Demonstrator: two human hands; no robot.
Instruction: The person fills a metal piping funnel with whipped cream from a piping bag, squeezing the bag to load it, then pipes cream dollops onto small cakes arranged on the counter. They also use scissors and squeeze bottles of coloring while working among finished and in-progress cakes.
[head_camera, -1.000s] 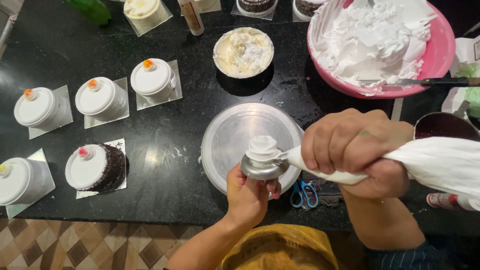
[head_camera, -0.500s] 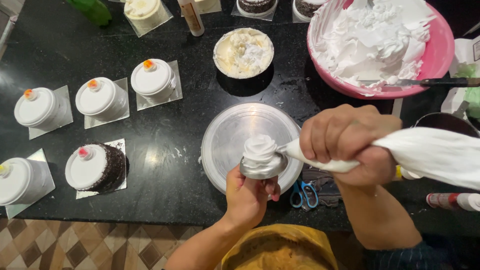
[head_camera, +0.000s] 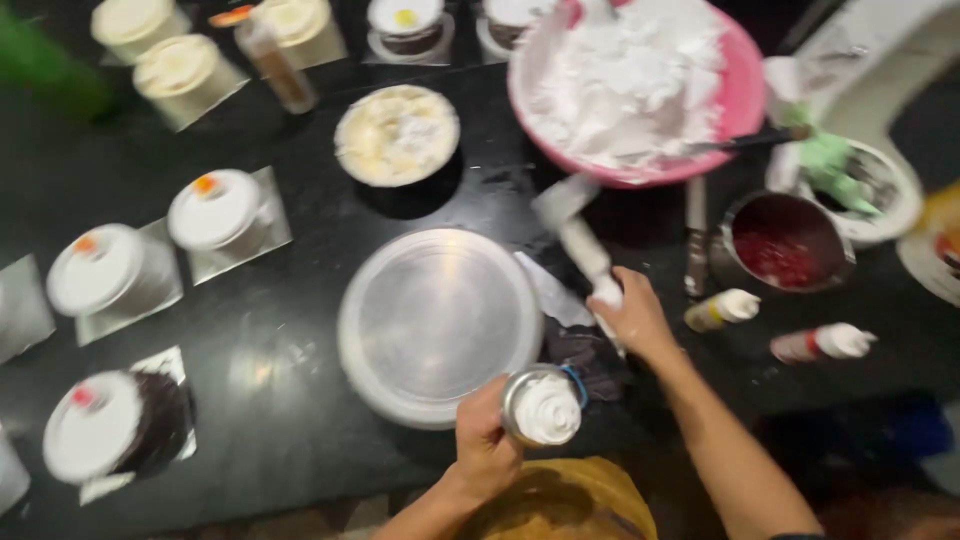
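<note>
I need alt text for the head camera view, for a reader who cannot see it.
Seen from above, the left hand holds a small metal cup topped with white cream, while the right hand rests a piping bag on the black counter. Around them are a round metal turntable, a pink bowl of cream and small white-topped cakes.

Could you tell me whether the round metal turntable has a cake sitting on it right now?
No, the round metal turntable is bare, while the left hand holds a small cream-topped cup off its near edge.

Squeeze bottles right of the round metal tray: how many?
2: squeeze bottle beside the jam pot, squeeze bottle further right. Others may be out of frame.
</note>
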